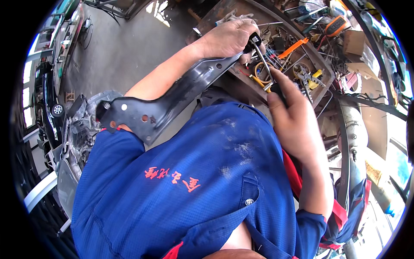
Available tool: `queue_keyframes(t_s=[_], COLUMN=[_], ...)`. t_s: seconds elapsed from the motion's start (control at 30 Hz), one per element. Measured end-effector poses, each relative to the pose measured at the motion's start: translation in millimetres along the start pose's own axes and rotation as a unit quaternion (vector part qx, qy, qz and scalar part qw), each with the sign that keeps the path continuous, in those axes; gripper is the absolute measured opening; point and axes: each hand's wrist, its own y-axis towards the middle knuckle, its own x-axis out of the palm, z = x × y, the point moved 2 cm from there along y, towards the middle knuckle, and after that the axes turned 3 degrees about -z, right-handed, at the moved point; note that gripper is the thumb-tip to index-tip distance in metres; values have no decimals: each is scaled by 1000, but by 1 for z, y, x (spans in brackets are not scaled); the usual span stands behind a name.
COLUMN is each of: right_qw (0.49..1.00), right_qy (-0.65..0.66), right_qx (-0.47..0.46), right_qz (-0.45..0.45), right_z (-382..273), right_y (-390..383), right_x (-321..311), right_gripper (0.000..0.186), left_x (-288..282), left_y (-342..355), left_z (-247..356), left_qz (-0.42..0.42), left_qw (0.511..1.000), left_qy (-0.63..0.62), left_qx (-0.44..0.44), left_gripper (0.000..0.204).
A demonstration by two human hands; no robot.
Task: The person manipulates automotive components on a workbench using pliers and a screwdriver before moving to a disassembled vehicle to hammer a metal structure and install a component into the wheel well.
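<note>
A long black stamped-metal bracket (172, 93) with several holes lies along my left forearm. Its wide end rests near my left elbow, and its narrow end reaches my left hand (230, 39). Those fingers are closed around that end, where a small black part (255, 39) with a pale label shows. My right hand (295, 114) grips the dark handle of a screwdriver (266, 62). The shaft slants up and left, its tip at the small black part; whether it sits in a slot or only touches, I cannot tell.
Beyond my hands, a metal tray-like bench (330, 80) holds scattered tools, tape rolls and an orange strip (293, 48). An orange meter (336, 26) lies farther right among clutter. Crumpled car parts (79, 125) stand at left, near a dark car (49, 101). Grey pipe (351, 123) rises at right.
</note>
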Motion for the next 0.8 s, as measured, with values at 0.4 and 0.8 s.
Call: queue_keyframes(t_s=[0.4,0.8], right_qw=[988,945], right_qy=[117,262], right_qx=[17,-96], right_qz=[103,170], right_z=[-4,11], right_y=[-14,30], right_x=[-15,-3], right_gripper=[13,25], left_x=[-29,-6], left_y=[3,-5], left_z=[34,86], left_qz=[19,-15], left_qw=[955,986], left_qy=[-279,-101], left_qx=[-95,135], left_gripper=[25,33])
